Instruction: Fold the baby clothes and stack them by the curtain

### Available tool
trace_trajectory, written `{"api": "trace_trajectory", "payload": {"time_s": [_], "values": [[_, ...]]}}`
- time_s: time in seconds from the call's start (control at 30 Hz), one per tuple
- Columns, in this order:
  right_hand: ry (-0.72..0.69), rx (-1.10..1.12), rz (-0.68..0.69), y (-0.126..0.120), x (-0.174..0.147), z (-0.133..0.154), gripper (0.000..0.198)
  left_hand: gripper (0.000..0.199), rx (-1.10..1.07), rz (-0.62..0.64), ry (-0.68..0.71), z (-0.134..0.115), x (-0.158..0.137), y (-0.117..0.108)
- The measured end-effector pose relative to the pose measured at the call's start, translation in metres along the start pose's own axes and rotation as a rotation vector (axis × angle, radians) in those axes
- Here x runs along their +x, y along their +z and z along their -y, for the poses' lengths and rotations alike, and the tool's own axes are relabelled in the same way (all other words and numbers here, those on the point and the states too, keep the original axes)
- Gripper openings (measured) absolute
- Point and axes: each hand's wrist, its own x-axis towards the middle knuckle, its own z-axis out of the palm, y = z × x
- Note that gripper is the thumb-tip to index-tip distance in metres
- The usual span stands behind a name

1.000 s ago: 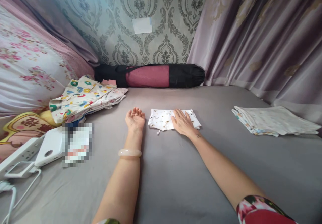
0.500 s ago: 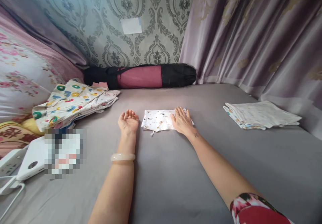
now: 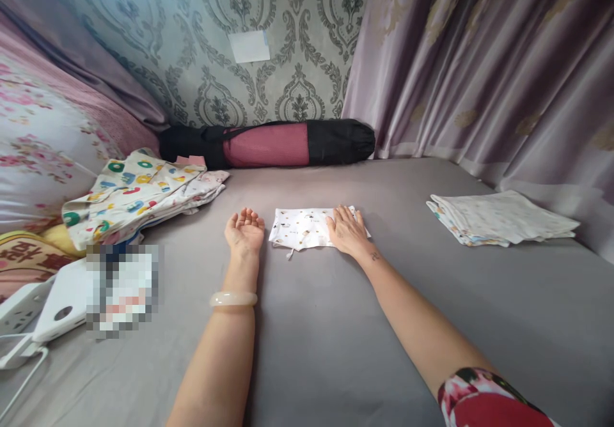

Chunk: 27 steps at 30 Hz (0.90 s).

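Observation:
A small folded white cloth garment with a scattered print lies on the grey sheet, a short string tail sticking out at its near edge. My right hand rests flat on the garment's right end, fingers stretched out and palm down. To the left of the garment, apart from it, my left hand lies palm up with its fingers loosely curled and nothing in it. A pale bangle circles my left wrist.
Folded pale cloths are stacked at the right. Patterned clothes pile up at the left, near a power strip and a white box-like device. Along the wall lies a long black and pink bag. Curtains hang at the right.
Almost nothing differs. My right hand stays pressed on the garment and my left hand keeps its place; the view has shifted very slightly.

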Motion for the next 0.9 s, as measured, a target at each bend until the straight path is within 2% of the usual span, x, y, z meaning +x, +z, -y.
{"api": "trace_trajectory", "payload": {"time_s": [0.17,0.33,0.53,0.77,0.9], "values": [[0.021,-0.015,-0.045,-0.005,0.001,-0.006,0.061,0.021,0.011,0.003,0.003,0.000,0.000,0.000],[0.099,-0.015,-0.035,-0.005,0.002,-0.011,0.062,0.019,-0.022,-0.012,-0.013,0.001,-0.002,0.001],[0.116,-0.012,0.013,0.000,0.002,-0.012,0.062,0.019,0.001,-0.003,-0.015,0.002,-0.001,0.001],[0.123,0.075,0.040,-0.002,0.006,-0.017,0.059,0.013,0.201,0.003,0.043,0.007,0.001,0.006],[0.148,0.188,-0.017,-0.006,0.014,-0.027,0.056,0.007,0.425,0.002,0.146,0.016,0.000,0.009]]}}
